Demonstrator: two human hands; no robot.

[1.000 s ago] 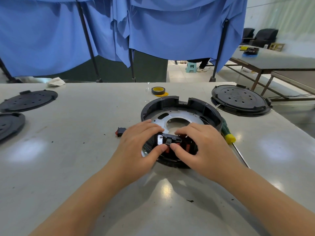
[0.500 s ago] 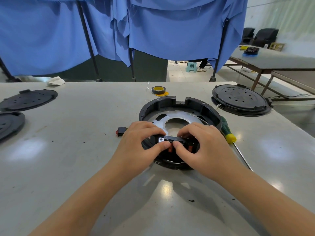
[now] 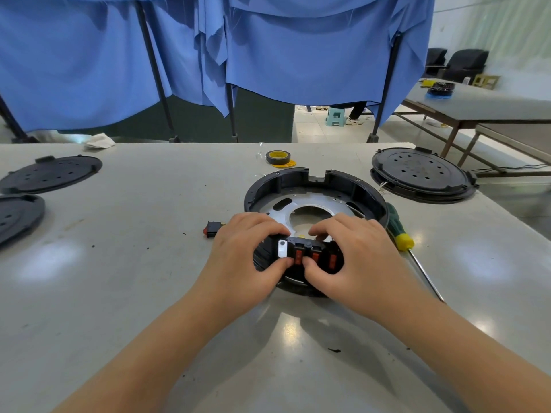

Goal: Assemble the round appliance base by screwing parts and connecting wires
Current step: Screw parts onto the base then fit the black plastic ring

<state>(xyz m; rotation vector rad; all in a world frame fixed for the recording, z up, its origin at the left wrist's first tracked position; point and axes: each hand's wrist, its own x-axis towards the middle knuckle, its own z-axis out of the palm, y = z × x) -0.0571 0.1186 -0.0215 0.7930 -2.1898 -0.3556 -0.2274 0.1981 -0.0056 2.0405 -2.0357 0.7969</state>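
Note:
The round black appliance base (image 3: 301,178) lies on the grey table with a silver metal ring plate (image 3: 331,204) inside it. At its near rim sits a black switch panel (image 3: 310,253) with red rocker switches. My left hand (image 3: 244,251) grips the panel's left end, thumb below and fingers over the top. My right hand (image 3: 354,254) grips the right end the same way, its thumb pressing beside a red switch. A loose red-and-black rocker switch (image 3: 212,228) lies on the table just left of my left hand.
A green-and-yellow screwdriver (image 3: 401,234) lies right of the base. A roll of black-and-yellow tape (image 3: 278,158) sits behind it. Black round covers lie at the far right (image 3: 420,174) and at the left edge (image 3: 50,174), (image 3: 18,216). Blue curtains hang behind the table.
The near rim of the base has tipped so the switch panel's front faces up more, showing the red switches. Both hands stayed on it, thumbs shifting lower on the panel.

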